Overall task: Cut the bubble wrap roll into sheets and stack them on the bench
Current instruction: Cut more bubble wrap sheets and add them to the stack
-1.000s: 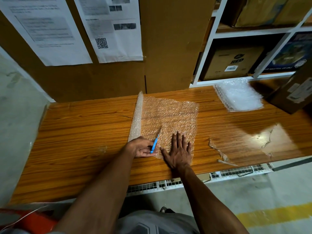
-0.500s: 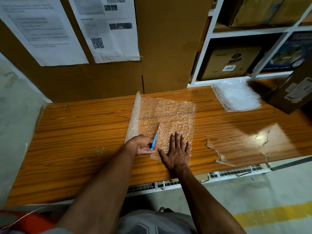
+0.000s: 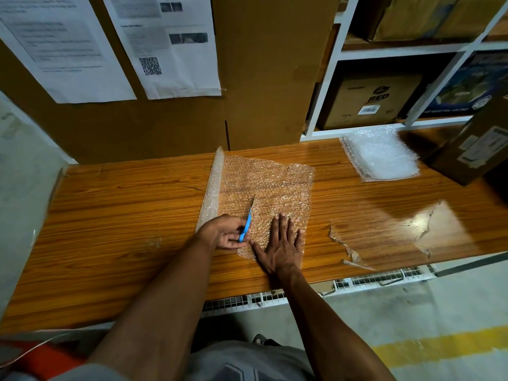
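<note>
A thin bubble wrap roll (image 3: 213, 189) lies on the wooden bench (image 3: 123, 215), its unrolled sheet (image 3: 270, 185) spread flat to the right. My left hand (image 3: 228, 234) grips a blue-handled cutter (image 3: 246, 224) whose blade points away along the sheet, just right of the roll. My right hand (image 3: 283, 244) presses flat with spread fingers on the sheet's near part, right beside the cutter. A stack of cut bubble wrap sheets (image 3: 380, 155) sits at the back right of the bench.
Cardboard panels with taped papers (image 3: 170, 45) stand behind the bench. White shelving with boxes (image 3: 368, 103) is at the back right. A dark box (image 3: 475, 144) sits beside the stack. Torn clear film (image 3: 346, 248) lies on the bench's right part.
The cutter and my left hand have barely shifted along the sheet; my right hand stays pressed flat. The view has moved slightly.
</note>
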### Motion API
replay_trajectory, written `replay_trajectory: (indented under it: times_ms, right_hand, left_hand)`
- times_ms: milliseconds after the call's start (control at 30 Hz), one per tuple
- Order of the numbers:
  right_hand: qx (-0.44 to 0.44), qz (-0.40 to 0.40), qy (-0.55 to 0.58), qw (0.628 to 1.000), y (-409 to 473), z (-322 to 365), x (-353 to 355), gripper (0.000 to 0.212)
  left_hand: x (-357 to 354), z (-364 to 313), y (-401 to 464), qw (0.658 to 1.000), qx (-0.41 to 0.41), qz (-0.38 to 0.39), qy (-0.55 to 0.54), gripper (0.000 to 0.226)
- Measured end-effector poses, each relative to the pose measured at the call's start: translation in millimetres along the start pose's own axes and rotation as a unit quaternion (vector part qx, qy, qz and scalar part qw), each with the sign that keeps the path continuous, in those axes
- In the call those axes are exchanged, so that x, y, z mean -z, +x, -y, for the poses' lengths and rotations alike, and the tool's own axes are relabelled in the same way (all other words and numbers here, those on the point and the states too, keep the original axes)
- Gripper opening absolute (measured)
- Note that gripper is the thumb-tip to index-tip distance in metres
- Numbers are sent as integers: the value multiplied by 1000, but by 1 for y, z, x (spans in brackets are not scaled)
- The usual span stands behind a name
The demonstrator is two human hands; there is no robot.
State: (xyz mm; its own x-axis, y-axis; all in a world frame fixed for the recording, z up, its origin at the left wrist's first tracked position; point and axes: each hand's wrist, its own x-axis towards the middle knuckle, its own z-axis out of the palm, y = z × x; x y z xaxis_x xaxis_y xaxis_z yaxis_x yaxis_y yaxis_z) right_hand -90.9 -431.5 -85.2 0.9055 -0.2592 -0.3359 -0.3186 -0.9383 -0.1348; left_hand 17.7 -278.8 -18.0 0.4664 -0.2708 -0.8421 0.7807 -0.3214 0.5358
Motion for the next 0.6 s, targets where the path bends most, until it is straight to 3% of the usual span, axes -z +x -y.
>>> replay_trajectory:
  times_ms: [400,600]
  right_hand:
    - [1,10,6,1000,4,-5,-3,110]
    - [34,-1,24,999,13,-1,3,110]
  left_hand:
    - [-7,-4,18,999,-11,-21,-45,13]
    - [-5,-10,11,1000,2,-4,0,14]
